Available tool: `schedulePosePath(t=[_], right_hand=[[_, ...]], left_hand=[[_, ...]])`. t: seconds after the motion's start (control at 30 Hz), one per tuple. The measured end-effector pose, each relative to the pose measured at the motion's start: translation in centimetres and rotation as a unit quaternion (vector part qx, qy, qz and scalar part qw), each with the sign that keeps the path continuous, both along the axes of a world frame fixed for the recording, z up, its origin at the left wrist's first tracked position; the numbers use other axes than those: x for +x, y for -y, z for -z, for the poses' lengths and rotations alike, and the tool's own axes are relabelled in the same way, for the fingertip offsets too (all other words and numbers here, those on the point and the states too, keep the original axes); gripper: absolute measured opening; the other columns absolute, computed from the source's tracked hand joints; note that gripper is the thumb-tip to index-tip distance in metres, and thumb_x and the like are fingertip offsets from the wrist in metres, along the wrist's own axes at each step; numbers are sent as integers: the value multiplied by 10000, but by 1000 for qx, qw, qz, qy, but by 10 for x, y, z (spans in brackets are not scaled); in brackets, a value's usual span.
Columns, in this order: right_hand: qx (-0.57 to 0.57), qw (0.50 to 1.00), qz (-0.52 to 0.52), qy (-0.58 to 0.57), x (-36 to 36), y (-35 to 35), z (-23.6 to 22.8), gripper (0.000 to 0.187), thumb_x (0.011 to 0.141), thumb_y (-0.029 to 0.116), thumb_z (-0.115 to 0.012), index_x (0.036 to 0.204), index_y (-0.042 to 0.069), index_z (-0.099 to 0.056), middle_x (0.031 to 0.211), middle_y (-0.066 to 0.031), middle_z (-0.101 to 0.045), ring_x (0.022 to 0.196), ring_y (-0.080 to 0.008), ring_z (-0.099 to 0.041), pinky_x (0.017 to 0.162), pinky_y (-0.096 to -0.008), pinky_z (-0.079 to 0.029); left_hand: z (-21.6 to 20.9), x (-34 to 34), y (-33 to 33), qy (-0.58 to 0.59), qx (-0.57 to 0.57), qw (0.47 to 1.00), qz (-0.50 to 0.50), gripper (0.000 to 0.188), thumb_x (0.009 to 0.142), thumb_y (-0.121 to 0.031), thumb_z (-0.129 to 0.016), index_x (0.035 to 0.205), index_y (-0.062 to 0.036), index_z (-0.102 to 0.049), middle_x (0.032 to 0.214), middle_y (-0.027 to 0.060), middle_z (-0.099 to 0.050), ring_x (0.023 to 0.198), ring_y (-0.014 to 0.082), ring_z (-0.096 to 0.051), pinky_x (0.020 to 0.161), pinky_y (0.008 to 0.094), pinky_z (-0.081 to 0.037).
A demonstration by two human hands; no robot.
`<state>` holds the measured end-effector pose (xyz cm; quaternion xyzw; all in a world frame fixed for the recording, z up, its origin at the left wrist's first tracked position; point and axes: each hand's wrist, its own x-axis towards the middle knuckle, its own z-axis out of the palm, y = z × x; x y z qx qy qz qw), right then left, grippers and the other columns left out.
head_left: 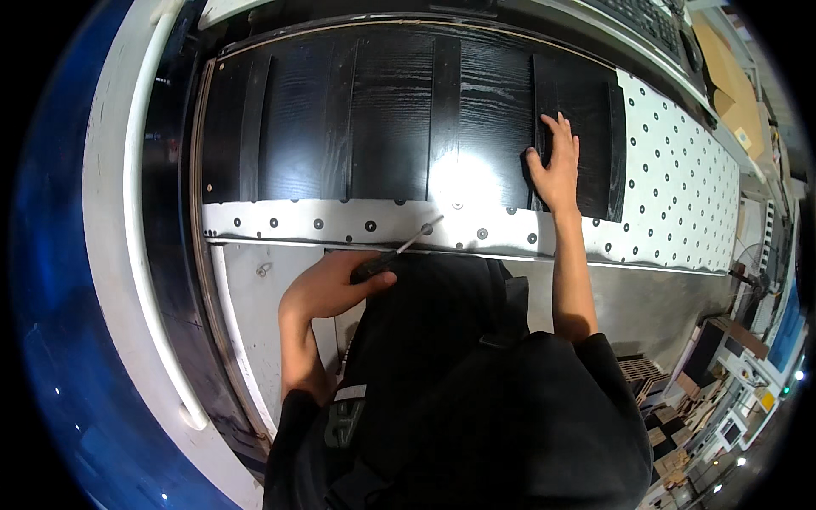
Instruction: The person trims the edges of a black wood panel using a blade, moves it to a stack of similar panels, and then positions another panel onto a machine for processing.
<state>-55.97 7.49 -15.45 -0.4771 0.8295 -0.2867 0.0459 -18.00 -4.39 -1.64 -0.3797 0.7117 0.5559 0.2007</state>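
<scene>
My left hand (331,285) is closed around the dark handle of a screwdriver (416,235), just in front of the table's near edge. Its thin metal shaft slants up and to the right over the white table top. My right hand (558,170) has its fingers spread at the right part of a black wood-grain panel (391,119), by one of the narrow dark strips (539,76) running across it. Several such strips divide the panel into sections. A bright glare covers part of its near middle.
The panel lies on a white table (680,170) dotted with dark round spots. A white rail (136,170) curves along the left, beside a blue surface (51,255). A keyboard (633,21) sits at the far right. Stacked boards (671,433) stand low on the right.
</scene>
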Motion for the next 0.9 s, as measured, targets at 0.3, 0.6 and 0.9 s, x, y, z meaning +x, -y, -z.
schedulePosePath(t=[0.3, 0.6, 0.9], right_hand=[[-20, 997, 23, -70, 43, 29, -12, 507, 879, 188, -680, 1357, 54, -576, 1520, -364, -368, 1446, -540, -304, 1210, -592, -223], [-10, 993, -108, 38, 134, 92, -8, 594, 905, 233, -681, 1434, 46, -485, 1524, -397, -312, 1457, -555, -262, 1214, -607, -200], [-2, 996, -87, -30, 148, 101, -3, 510, 941, 153, -608, 1432, 71, -499, 1504, -432, -276, 1432, -571, -250, 1206, -613, -183]], left_hand=[[2, 21, 4, -4, 15, 999, -46, 566, 955, -545, -647, 1160, -19, -684, 971, 181, -718, 945, 332, -681, 848, 399, -509], [17, 77, 3, -59, 4, 989, -136, 566, 966, -517, -654, 1165, 12, -684, 928, 175, -721, 812, 287, -656, 790, 388, -498], [22, 135, -1, -16, 20, 946, -323, 478, 949, -461, -706, 1103, -9, -696, 666, 16, -553, 601, 99, -507, 572, 285, -407]])
